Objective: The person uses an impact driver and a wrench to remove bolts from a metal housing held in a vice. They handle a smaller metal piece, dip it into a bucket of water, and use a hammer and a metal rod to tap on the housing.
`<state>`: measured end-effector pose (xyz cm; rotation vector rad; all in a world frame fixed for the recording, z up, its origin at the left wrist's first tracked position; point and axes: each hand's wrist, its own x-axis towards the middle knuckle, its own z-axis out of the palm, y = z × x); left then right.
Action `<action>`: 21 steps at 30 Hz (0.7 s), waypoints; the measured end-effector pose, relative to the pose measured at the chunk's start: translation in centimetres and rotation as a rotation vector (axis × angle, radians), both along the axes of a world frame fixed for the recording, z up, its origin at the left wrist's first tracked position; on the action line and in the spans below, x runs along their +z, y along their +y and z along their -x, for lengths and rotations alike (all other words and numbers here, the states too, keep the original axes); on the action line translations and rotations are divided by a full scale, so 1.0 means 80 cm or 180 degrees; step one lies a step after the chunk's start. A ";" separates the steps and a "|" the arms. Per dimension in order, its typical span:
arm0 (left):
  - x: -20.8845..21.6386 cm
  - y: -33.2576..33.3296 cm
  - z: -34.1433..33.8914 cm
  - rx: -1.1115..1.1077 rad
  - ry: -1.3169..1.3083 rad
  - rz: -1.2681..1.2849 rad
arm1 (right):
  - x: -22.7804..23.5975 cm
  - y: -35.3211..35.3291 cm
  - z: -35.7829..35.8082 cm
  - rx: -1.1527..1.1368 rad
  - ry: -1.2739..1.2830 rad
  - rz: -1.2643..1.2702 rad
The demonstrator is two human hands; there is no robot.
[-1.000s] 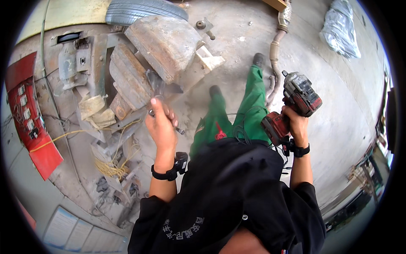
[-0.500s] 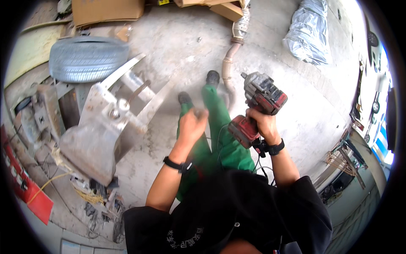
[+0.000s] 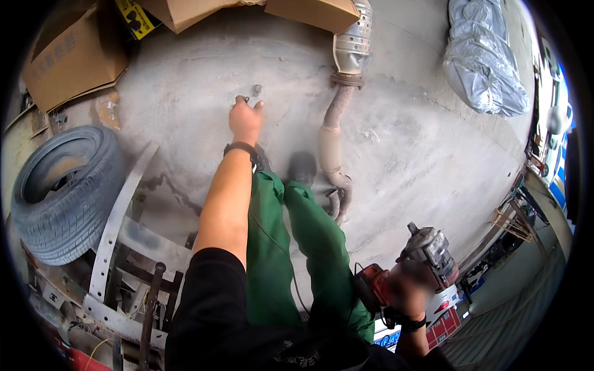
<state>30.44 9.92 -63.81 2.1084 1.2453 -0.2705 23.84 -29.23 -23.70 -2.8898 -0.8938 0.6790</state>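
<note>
My right hand (image 3: 409, 290), blurred, is closed round the handle of a red and black cordless impact wrench (image 3: 428, 250), held low at the right beside my leg. Its grey nose points up and away from me. My left hand (image 3: 246, 122) is stretched out low over the concrete floor, beyond my shoes. Its fingers are drawn together on a small dark piece (image 3: 247, 99), too small to name. Just past the fingertips a small grey metal piece (image 3: 257, 90) lies on the floor.
An exhaust pipe (image 3: 332, 145) lies right of my feet. Cardboard boxes (image 3: 80, 59) stand at the far side. To the left are a tyre (image 3: 68, 198) and a metal frame (image 3: 117, 238). A silver wrapped bundle (image 3: 486, 62) lies far right.
My left arm has reached forward and down to the floor. The impact wrench in my right hand has dropped back toward the lower right. My view has shifted forward.
</note>
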 end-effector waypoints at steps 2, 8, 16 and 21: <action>-0.051 0.020 -0.041 -0.0140 0.0047 -0.0288 | -0.027 -0.010 -0.024 -0.0356 0.0149 0.0352; -0.134 0.040 -0.071 -0.0448 0.0389 -0.0397 | -0.032 0.031 -0.085 -0.0882 0.0427 0.0242; 0.141 -0.042 -0.023 0.0116 -0.1338 0.2309 | 0.046 0.059 -0.109 0.0792 0.0888 0.0512; 0.460 -0.057 0.020 0.0723 -0.2087 0.3959 | 0.105 0.073 -0.148 -0.0190 0.2562 -0.1265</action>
